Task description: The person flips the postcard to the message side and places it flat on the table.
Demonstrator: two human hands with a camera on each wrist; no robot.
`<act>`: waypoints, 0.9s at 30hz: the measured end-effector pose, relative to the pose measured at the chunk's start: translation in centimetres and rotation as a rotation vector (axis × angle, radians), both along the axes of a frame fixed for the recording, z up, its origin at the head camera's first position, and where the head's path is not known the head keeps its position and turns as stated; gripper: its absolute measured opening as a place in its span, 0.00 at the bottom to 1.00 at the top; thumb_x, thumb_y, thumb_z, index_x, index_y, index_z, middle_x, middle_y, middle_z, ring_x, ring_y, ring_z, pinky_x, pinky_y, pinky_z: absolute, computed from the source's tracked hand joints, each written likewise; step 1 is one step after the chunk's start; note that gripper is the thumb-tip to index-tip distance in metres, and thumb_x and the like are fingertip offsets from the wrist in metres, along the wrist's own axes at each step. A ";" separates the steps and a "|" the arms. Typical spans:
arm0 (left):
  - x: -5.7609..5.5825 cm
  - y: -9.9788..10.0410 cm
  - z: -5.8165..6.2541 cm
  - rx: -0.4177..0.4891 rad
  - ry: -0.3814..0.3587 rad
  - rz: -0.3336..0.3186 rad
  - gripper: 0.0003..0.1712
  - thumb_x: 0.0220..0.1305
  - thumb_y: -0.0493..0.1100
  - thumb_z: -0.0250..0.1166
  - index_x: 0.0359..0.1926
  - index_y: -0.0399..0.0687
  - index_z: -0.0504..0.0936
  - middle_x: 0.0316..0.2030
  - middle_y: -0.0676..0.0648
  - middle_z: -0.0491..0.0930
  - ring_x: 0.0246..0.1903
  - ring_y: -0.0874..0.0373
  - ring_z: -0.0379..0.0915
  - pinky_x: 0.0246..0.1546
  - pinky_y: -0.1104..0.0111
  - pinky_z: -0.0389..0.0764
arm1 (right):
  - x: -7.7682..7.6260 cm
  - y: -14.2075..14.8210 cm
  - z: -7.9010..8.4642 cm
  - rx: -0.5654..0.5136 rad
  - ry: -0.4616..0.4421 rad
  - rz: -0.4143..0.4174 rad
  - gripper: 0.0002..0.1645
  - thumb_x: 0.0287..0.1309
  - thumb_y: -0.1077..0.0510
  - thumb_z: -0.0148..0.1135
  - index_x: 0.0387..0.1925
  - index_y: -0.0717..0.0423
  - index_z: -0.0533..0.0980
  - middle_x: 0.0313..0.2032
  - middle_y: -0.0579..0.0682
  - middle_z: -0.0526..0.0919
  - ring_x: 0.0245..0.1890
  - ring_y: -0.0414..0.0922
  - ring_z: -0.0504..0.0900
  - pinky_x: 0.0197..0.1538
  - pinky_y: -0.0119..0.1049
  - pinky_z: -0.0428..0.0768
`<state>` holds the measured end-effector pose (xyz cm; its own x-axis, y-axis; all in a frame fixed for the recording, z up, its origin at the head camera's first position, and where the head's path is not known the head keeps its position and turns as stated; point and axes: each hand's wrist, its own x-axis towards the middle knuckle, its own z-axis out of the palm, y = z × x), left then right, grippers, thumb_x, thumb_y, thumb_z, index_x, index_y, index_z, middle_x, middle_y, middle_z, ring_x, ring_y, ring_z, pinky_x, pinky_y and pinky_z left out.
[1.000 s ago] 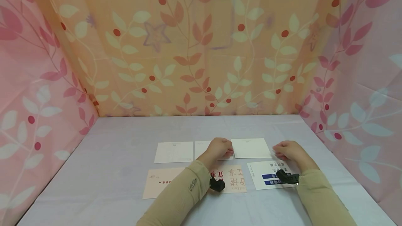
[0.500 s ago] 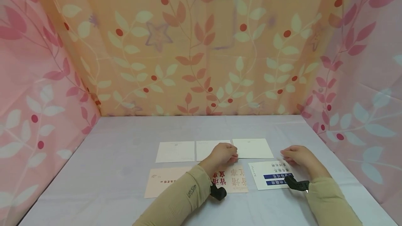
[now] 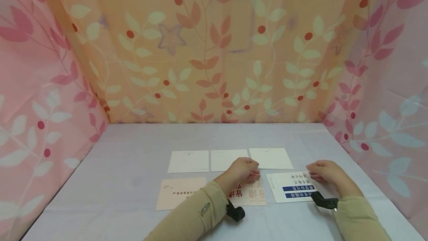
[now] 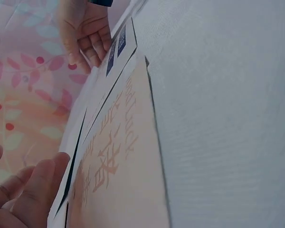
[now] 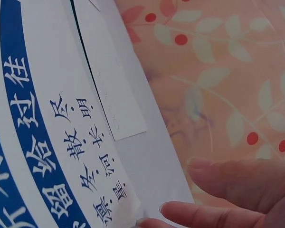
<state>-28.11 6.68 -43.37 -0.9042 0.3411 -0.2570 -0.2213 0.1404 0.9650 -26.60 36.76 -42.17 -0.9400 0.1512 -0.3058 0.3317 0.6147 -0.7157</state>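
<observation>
My left hand (image 3: 242,172), its fingers loosely bent and holding nothing, is over the far edge of a pale pink card with red characters (image 3: 255,195). The wrist and sleeve hide part of that card. To the right, my right hand (image 3: 329,172) is by the far right corner of a white card with blue bands (image 3: 284,189); it holds nothing. In the right wrist view the thumb and fingers of the right hand (image 5: 242,190) stand apart, close to that card's corner. The left wrist view has the left hand (image 4: 31,190) beside the cards and the right hand (image 4: 88,38) beyond.
Behind lies a row of three white cards: left (image 3: 188,161), middle (image 3: 224,159) and right (image 3: 272,158). A pinkish card (image 3: 174,192) lies front left, partly under the left sleeve. Patterned cloth (image 3: 214,47) surrounds the white table (image 3: 117,181).
Both hands have moved back toward the near side and slightly right, away from the far row. The cards keep the same layout; the whole view has shifted a little.
</observation>
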 end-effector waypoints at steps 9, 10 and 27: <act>0.7 0.4 -0.1 0.049 -0.037 0.005 0.13 0.63 0.41 0.57 0.45 0.39 0.78 0.33 0.43 0.80 0.32 0.54 0.80 0.33 0.69 0.81 | 0.5 0.5 -0.2 -0.029 -0.013 -0.027 0.29 0.58 0.48 0.58 0.46 0.72 0.71 0.31 0.53 0.82 0.28 0.41 0.80 0.33 0.33 0.79; 0.7 0.4 -0.2 0.056 -0.044 0.007 0.13 0.63 0.41 0.57 0.45 0.39 0.78 0.33 0.43 0.80 0.32 0.54 0.80 0.33 0.68 0.81 | 0.6 0.5 -0.3 -0.035 -0.014 -0.032 0.29 0.58 0.48 0.58 0.46 0.72 0.71 0.31 0.53 0.82 0.28 0.42 0.80 0.33 0.33 0.80; 0.9 0.9 -0.9 0.092 -0.058 0.038 0.10 0.62 0.39 0.57 0.43 0.39 0.77 0.33 0.42 0.79 0.32 0.54 0.80 0.35 0.67 0.81 | 0.6 0.6 -0.6 -0.111 -0.020 -0.049 0.26 0.58 0.52 0.59 0.44 0.73 0.70 0.27 0.50 0.81 0.27 0.42 0.80 0.35 0.34 0.81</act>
